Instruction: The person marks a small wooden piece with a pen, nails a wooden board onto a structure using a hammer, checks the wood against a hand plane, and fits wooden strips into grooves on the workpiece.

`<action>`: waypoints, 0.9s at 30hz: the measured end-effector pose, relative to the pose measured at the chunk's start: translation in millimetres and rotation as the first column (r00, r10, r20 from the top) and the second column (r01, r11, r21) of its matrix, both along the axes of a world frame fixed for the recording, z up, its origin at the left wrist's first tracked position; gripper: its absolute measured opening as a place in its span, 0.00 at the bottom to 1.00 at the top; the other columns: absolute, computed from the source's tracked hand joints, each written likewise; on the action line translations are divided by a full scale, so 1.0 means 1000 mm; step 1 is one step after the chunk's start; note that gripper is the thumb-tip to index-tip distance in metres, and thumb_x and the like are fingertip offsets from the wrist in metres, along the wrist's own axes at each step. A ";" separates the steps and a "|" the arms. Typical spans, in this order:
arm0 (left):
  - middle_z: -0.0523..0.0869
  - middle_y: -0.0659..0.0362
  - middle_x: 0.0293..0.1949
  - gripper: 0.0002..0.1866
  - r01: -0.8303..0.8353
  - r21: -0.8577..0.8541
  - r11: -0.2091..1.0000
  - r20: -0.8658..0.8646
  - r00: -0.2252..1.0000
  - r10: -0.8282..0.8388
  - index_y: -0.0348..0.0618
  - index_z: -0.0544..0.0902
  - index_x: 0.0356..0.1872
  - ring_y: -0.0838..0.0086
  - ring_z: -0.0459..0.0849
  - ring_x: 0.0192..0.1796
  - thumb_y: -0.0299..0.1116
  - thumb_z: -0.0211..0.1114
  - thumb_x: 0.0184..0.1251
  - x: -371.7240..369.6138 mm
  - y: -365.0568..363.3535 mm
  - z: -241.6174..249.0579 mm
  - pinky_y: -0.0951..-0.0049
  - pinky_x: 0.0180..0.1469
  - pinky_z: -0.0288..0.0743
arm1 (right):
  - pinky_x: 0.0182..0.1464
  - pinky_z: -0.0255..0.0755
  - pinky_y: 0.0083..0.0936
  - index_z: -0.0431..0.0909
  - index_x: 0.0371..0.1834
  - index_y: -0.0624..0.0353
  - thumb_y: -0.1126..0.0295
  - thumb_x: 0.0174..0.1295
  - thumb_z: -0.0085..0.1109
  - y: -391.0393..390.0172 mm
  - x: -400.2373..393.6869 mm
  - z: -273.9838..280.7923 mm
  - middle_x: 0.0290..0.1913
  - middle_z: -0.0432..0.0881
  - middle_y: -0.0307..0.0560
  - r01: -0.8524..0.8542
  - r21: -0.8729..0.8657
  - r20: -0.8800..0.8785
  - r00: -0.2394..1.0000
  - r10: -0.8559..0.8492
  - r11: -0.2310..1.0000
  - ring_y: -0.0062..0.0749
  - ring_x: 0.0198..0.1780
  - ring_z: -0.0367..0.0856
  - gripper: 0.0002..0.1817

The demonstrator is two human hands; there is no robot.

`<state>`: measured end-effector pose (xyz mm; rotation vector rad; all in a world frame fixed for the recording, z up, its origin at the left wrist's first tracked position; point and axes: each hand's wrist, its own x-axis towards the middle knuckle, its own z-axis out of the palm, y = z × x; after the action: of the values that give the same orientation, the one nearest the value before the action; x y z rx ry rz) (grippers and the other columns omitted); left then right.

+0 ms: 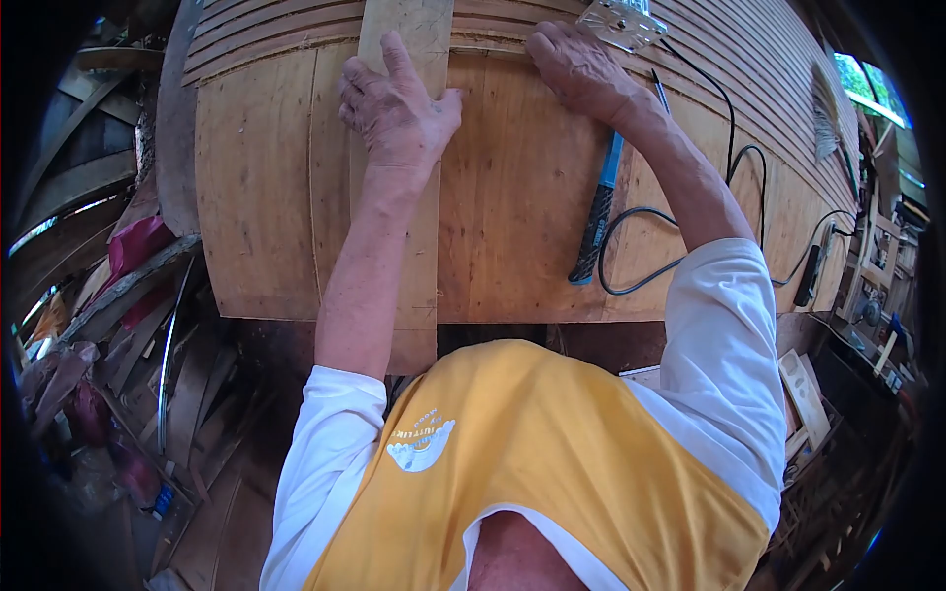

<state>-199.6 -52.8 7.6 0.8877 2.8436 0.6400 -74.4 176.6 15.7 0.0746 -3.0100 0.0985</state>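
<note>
A long, pale wooden plank [419,236] lies lengthwise over a wide wooden panel [512,236]. My left hand [399,108] presses down on the plank and grips across its width, thumb at the right edge and curled fingers at the left. To the right, my right hand [581,71] rests at the border between the smooth panel and the grooved slats. Its fingers are curled in, and what they hold, if anything, is hidden. Just beyond it sits a metal-based power tool [623,24], partly cut off by the frame. A hammer [599,207] with a blue and black handle lies below my right forearm.
Grooved wooden slats [266,34] run across the far side. A black cord [731,118] loops over the panel's right part, near a dark pointed stick [660,91]. Scrap wood and a pink cloth [136,246] pile up at the left; more wood pieces [803,394] lie at the right.
</note>
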 end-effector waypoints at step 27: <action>0.57 0.28 0.78 0.57 0.118 -0.057 0.991 0.120 0.987 -0.111 0.42 0.57 0.83 0.35 0.57 0.81 0.58 0.77 0.59 -0.017 -0.015 0.004 0.41 0.79 0.56 | 0.65 0.68 0.49 0.76 0.57 0.55 0.65 0.67 0.65 -0.022 0.012 0.000 0.54 0.80 0.52 0.240 -0.112 -0.115 0.961 -0.253 0.964 0.52 0.63 0.76 0.17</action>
<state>-216.5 -67.8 11.4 0.9621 2.6719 0.5641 -62.7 154.4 16.1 -0.2923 -2.8526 0.2063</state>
